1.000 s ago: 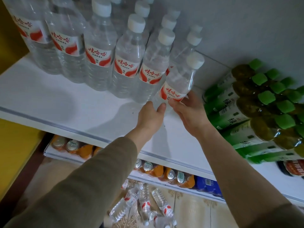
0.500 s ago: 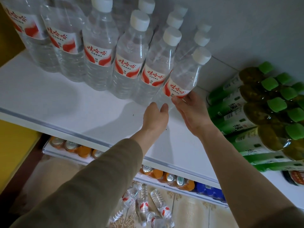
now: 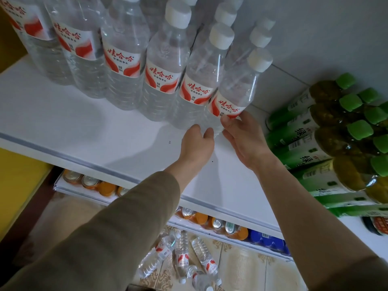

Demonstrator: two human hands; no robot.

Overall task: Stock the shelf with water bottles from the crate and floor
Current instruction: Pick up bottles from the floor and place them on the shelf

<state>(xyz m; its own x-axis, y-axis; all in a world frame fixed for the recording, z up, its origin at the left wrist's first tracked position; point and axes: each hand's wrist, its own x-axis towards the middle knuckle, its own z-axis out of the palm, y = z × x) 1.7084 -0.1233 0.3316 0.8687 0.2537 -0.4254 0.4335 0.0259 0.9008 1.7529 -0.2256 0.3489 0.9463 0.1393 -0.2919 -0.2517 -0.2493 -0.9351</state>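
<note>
1. As we set the end water bottle [image 3: 233, 95] into its row on the white shelf [image 3: 69, 127], it stands beside its neighbours at the right end, leaning a little.
2. Our right hand [image 3: 244, 136] cups its lower body just under the red label, thumb on the front, fingers wrapped behind; our left hand [image 3: 196, 147] curls loosely with its fingertips against the base.
3. We judge it full, so fairly heavy for its size, and the thin clear wall will likely dent if squeezed hard.
4. The smooth plastic may slip; we think the ribbed lower body or the stiffer shoulder below the cap gives the surest hold.
5. More bottles [image 3: 184, 259] lie loose on the floor below, likely to roll when touched, so we would take each around the middle.
</note>
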